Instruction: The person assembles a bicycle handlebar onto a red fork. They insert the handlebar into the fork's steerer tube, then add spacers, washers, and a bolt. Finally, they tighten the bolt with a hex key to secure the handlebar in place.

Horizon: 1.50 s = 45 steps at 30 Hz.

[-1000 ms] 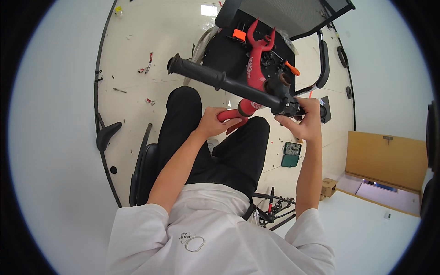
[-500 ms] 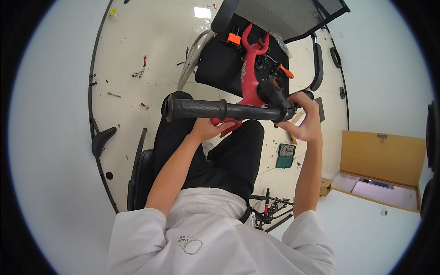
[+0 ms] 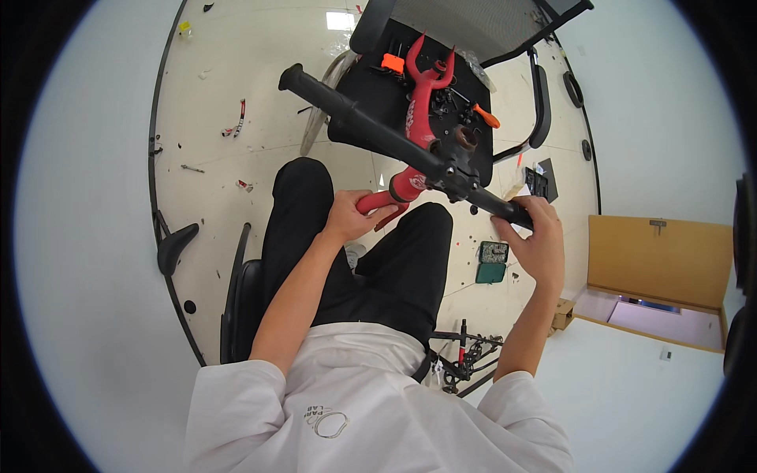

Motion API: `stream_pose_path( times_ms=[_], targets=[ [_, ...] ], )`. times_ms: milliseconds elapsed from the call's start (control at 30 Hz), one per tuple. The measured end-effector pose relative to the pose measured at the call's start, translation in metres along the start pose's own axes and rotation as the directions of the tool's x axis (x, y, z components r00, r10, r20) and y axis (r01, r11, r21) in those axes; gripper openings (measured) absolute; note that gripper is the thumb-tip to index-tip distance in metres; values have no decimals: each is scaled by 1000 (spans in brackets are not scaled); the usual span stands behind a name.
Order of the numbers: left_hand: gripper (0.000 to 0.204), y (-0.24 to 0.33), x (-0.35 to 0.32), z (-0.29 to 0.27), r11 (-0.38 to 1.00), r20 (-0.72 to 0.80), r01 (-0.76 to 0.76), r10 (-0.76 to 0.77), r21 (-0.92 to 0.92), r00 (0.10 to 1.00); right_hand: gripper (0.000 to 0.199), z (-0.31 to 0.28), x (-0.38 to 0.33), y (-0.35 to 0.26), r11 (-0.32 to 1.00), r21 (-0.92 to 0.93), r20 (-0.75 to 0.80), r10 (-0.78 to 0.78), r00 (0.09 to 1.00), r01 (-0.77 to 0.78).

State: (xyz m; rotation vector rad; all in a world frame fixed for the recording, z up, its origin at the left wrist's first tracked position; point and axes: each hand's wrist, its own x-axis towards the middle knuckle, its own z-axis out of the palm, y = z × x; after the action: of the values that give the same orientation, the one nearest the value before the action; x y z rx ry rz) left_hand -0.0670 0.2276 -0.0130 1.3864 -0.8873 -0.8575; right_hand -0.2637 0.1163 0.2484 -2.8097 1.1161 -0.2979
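Note:
A red bicycle frame lies with its forked end over the black chair seat and reaches toward my lap. At its near end a black handlebar is clamped in a black stem, slanting from far left to near right. My left hand is closed round a red pronged part, apparently the fork, just below the head tube. Thumb and fingers of my right hand wrap the handlebar's near right end. The fingertips of my left hand are partly hidden behind the red tube.
On the black mesh chair lie an orange-handled screwdriver, an orange item and small dark parts. A green case, a saddle and scattered bits are on the floor. A dark bike frame lies near my right side.
The handlebar has turned: its left end swung away from me and its right end came nearer. My right hand moved slightly right and toward me with it. My left hand stayed nearly still.

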Motion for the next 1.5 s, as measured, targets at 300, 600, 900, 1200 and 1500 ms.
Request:
stream_pose_path(
  times_ms=[300, 600, 900, 1200, 1500],
  targets=[
    [30, -14, 0, 5, 998, 37, -66, 66, 1, 997, 27, 36, 44, 58, 982, -88, 42, -163, 986, 166],
    [26, 2, -3, 2, 991, 70, 101, -96, -86, 993, 24, 70, 103, 59, 943, 118, -72, -303, 950, 310],
    [31, -4, -2, -1, 939, 212, -83, 11, 334, 977, 27, 59, 47, 51, 993, -31, -72, -112, 991, 110],
    [28, -7, 4, 10, 978, 60, -188, 194, -94, 979, 25, 48, 0, 48, 998, -63, -45, 0, 999, -3],
    [19, -8, 4, 8, 963, 6, -266, 267, -38, 964, 30, 41, 0, 30, 997, -33, -28, 73, 997, -74]
  ],
)
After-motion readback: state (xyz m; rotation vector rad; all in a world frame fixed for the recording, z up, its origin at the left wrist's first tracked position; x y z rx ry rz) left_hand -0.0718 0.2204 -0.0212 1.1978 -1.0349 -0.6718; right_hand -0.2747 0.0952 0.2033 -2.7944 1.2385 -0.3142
